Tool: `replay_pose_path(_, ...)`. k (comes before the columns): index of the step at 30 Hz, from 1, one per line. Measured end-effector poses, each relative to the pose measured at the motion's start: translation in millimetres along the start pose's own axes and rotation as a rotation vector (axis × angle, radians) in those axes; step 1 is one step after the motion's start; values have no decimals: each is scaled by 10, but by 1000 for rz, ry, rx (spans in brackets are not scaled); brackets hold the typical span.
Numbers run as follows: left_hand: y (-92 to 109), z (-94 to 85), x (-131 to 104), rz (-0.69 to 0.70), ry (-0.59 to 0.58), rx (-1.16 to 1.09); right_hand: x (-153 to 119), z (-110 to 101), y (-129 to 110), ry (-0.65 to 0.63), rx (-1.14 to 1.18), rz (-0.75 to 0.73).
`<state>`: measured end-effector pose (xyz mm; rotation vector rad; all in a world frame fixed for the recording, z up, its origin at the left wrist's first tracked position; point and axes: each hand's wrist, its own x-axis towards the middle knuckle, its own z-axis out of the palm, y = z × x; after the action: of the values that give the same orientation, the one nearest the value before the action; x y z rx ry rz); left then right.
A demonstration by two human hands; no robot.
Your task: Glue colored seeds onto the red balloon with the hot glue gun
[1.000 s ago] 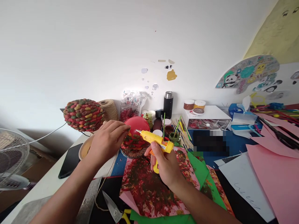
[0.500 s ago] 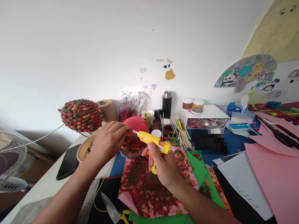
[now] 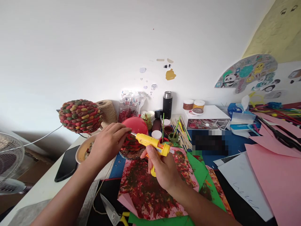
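In my right hand (image 3: 162, 168) is a yellow hot glue gun (image 3: 152, 144), its nozzle pointing left and up, close to my left fingertips. My left hand (image 3: 109, 141) has its fingers pinched together beside a red balloon (image 3: 136, 125); whatever they hold is hidden. Rows of red and dark green pieces (image 3: 133, 145) cover the balloon's lower part, which rests on a round dark base (image 3: 131, 155). Partly behind my left wrist stands a bowl (image 3: 81, 152) with small pale pieces in it.
A ball covered in coloured pieces (image 3: 81, 116) stands left, by a twine roll (image 3: 107, 113). Scissors (image 3: 110, 210) lie in front beside paint-smeared paper (image 3: 150, 191). Behind are paint jars (image 3: 174, 137), wooden sticks (image 3: 182, 135) and a black flask (image 3: 167, 106). A phone (image 3: 67, 163) lies left.
The glue gun's nozzle now sits nearer my left fingertips. The whole view has shifted slightly; the balloon and the things on the table otherwise look the same.
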<state>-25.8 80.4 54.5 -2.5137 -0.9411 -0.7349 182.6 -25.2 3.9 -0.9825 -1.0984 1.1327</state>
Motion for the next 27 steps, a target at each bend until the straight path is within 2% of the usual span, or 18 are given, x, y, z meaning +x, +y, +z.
replay_pose_path(6, -7, -9, -2, 24, 23, -27, -6, -3, -2, -2, 1, 2)
replay_pose_path(17, -59, 52, 29, -23, 45, -135, -29, -1, -1, -16, -45, -16)
replay_pose_path(27, -10, 29, 47, -34, 41, -130, -31, 7, -19, -19, -50, -12)
